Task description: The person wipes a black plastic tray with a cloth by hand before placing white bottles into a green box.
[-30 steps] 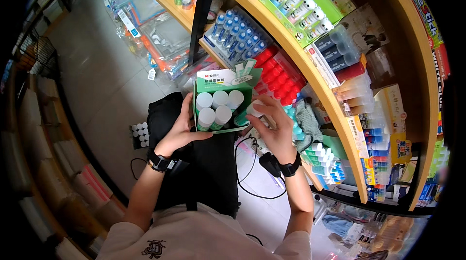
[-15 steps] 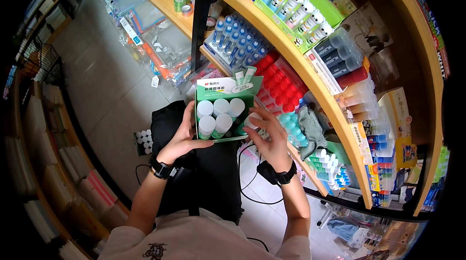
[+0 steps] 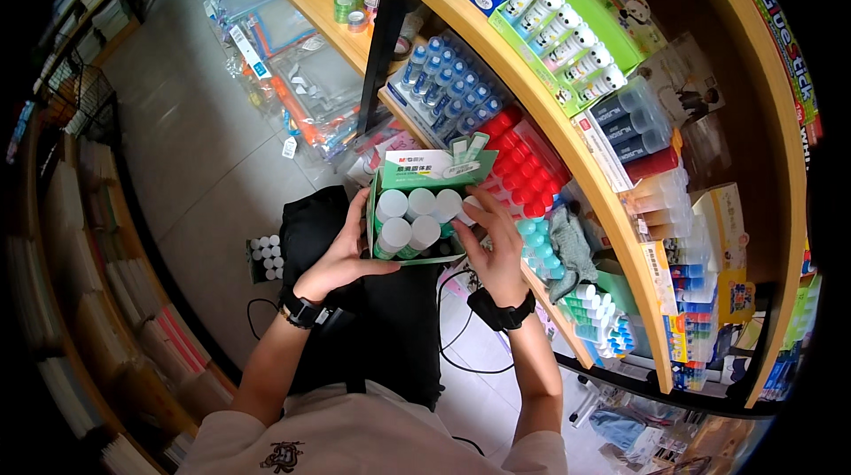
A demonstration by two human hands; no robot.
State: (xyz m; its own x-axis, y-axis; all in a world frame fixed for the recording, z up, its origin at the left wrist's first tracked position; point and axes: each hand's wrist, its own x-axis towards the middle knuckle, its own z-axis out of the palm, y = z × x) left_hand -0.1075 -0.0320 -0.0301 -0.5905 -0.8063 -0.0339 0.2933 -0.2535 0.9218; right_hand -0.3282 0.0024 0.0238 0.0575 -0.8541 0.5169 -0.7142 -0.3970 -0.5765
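Note:
A small green display box [image 3: 433, 180] with a raised white-and-green header is held above my dark-trousered lap. Several white-capped glue sticks [image 3: 395, 234] stand in it, with a gap at the front right. My left hand [image 3: 341, 258] grips the left side, its thumb along the near edge and its fingers behind the wall. At the right end, my right hand [image 3: 498, 249] has its fingers on another glue stick [image 3: 472, 207], partly covered by them, in the far right corner among the others.
A wooden shelf [image 3: 532, 67] on the right bears panda-topped tubes [image 3: 567, 48], blue-capped bottles [image 3: 448, 89] and red-capped glue [image 3: 523, 165]. A grey cloth [image 3: 572, 249] lies among them. Another box of white-capped sticks [image 3: 266, 255] stands on the floor at left, near a black cable [image 3: 479, 370].
My right hand has carried the glue stick from the front right of the box to its far right corner, beside the back row. The view has shifted slightly.

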